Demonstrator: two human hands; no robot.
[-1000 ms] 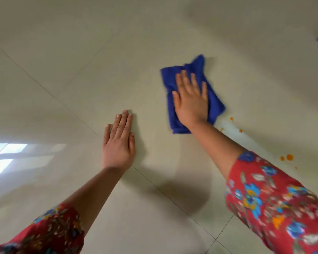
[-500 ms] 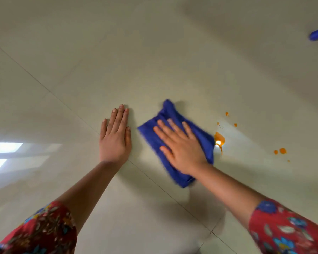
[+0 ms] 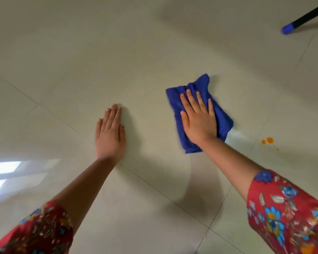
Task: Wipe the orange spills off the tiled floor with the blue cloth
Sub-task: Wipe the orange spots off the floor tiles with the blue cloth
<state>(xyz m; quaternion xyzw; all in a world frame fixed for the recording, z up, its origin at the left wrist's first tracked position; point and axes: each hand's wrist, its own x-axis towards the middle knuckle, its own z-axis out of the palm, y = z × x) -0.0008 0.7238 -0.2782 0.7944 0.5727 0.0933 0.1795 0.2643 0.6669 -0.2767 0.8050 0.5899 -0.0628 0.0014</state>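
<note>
1. Left hand (image 3: 110, 136): flat on the tiled floor (image 3: 117, 52), fingers straight, holding nothing. It looks like a brace.
2. Right hand (image 3: 198, 121): flat with fingers spread, pressing the folded blue cloth (image 3: 223, 120) onto the floor. Nothing is gripped.
3. Orange spills (image 3: 269, 140): to the right of the cloth, untouched by it. Best move is probably a sweep right with even palm pressure.
4. Counts: 2 hands, 1 cloth, 2 orange drops plus 1 speck, 1 blue-tipped pole (image 3: 287, 29).

- left sleeve (image 3: 39, 230): red fabric, floral print in blue and yellow
- right sleeve (image 3: 290, 213): same red print, blue flowers, pale leaves
- left hand (image 3: 110, 136), right hand (image 3: 198, 123): bare, as are the forearms
</note>
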